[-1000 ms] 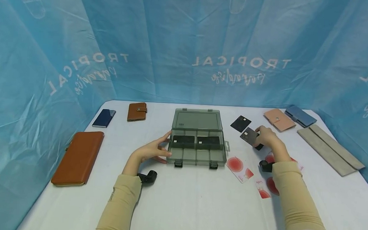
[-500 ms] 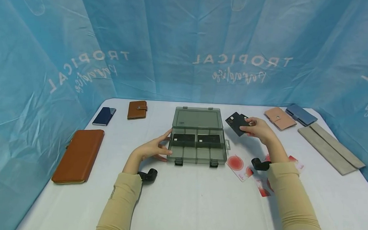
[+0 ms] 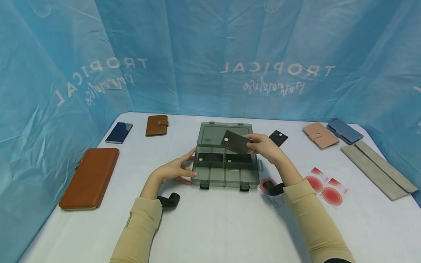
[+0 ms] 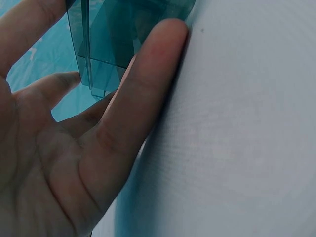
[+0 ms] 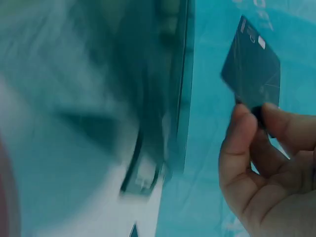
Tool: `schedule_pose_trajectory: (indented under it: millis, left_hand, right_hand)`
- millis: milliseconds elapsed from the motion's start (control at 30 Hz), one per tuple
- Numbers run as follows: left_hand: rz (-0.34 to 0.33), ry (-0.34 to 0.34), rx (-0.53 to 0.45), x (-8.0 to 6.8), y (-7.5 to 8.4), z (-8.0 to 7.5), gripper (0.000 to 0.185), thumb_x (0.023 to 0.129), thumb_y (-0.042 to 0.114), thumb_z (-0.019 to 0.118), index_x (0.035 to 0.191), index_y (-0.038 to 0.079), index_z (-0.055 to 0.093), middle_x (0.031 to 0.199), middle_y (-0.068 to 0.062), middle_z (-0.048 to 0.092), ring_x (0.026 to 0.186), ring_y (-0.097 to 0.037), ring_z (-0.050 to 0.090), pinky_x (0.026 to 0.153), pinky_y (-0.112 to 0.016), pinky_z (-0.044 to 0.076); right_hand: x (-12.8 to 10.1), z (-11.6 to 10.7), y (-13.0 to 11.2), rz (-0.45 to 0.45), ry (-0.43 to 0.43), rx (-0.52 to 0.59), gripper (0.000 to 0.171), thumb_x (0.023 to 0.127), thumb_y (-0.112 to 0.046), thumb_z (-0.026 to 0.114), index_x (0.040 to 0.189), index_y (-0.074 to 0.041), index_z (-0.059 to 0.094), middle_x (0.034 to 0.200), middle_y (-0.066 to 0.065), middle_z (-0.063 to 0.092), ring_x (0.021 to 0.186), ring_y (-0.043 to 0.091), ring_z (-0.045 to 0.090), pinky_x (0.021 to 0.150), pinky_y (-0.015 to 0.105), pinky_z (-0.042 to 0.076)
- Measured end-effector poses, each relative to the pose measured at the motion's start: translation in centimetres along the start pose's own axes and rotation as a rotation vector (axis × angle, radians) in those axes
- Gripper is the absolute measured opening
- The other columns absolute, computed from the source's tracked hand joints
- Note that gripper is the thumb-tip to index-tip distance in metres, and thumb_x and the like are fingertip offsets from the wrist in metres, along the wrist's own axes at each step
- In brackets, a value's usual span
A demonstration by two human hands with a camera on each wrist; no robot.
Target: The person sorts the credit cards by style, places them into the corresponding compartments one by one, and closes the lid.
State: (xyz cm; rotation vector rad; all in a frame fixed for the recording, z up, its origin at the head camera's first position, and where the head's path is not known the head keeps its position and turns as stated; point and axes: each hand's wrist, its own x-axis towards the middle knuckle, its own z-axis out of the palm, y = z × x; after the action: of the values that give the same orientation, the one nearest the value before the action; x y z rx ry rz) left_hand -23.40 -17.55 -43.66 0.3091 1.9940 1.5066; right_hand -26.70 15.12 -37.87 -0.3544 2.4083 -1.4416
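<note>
My right hand (image 3: 265, 146) pinches a black card (image 3: 233, 142) by one end, thumb against fingers. The card is marked VIP and hangs above the open, see-through grey-green divided box (image 3: 229, 185). In the right wrist view that card (image 5: 256, 64) stands up from the fingertips, clear of the box. Two black cards lie in the box's compartments, the left card (image 3: 210, 160) beside the right card (image 3: 239, 161). My left hand (image 3: 174, 171) rests against the box's left side, thumb near the front corner; its fingers (image 4: 153, 74) look fairly straight in the left wrist view.
Another black card (image 3: 279, 137) lies right of the box. Red-and-white cards (image 3: 324, 187) lie nearer on the right, one partly under my wrist. Beyond are a peach wallet (image 3: 320, 135), blue wallet (image 3: 344, 133) and grey pouch (image 3: 379, 170). A brown notebook (image 3: 90, 179), navy holder (image 3: 119, 132) and brown wallet (image 3: 157, 125) lie left.
My right hand has picked up a black card from the table and carried it left, over the box. The left hand has stayed at the box's side.
</note>
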Motion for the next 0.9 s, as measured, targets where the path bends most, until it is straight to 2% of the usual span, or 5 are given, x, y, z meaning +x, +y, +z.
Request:
schedule_pose_trajectory:
  millis: [133,500,667,800,900]
  left_hand:
    - [-0.008,0.006,0.000,-0.1,0.1,0.1,0.094,0.086,0.008,0.066,0.149,0.035,0.001,0.153,-0.015,0.001,0.091,-0.021,0.057,0.077,-0.042,0.056]
    - [0.013,-0.010,-0.010,-0.2,0.1,0.0,0.096,0.085,0.010,0.067,0.149,0.034,0.000,0.153,-0.017,0.001,0.091,-0.020,0.058,0.077,-0.043,0.055]
    - [0.018,-0.016,-0.018,-0.3,0.1,-0.1,0.095,0.085,0.011,0.067,0.149,0.034,0.000,0.153,-0.017,0.000,0.091,-0.020,0.058,0.078,-0.044,0.055]
    - [0.021,-0.021,-0.021,-0.3,0.1,0.0,0.096,0.085,0.011,0.067,0.149,0.032,0.000,0.153,-0.017,0.001,0.091,-0.020,0.058,0.078,-0.044,0.055]
    - [0.021,-0.021,-0.022,-0.2,0.1,0.1,0.096,0.085,0.011,0.068,0.149,0.033,0.000,0.153,-0.017,0.001,0.091,-0.020,0.058,0.077,-0.044,0.055]
  right_hand:
    - [0.7,1.7,-1.3,-0.026,-0.035,-0.126,0.040,0.097,-0.004,0.045,0.136,0.000,0.043,0.123,0.023,0.050,0.092,0.030,0.057,0.084,0.045,0.050]
    - [3.5,4.7,-4.3,-0.081,-0.101,-0.474,0.030,0.091,-0.001,0.052,0.120,-0.004,0.061,0.118,0.017,0.059,0.076,0.024,0.064,0.060,0.026,0.051]
    - [4.8,5.4,-4.8,-0.039,-0.167,-0.466,0.030,0.092,0.003,0.047,0.117,-0.004,0.061,0.114,0.017,0.058,0.076,0.023,0.064,0.060,0.026,0.052]
    - [5.4,6.0,-4.2,-0.017,-0.185,-0.426,0.022,0.092,0.004,0.045,0.107,-0.002,0.059,0.097,0.014,0.059,0.073,0.025,0.063,0.063,0.034,0.054]
    - [5.5,6.2,-3.8,-0.013,-0.199,-0.455,0.015,0.091,0.004,0.045,0.100,0.000,0.057,0.085,0.010,0.055,0.067,0.022,0.059,0.059,0.031,0.052]
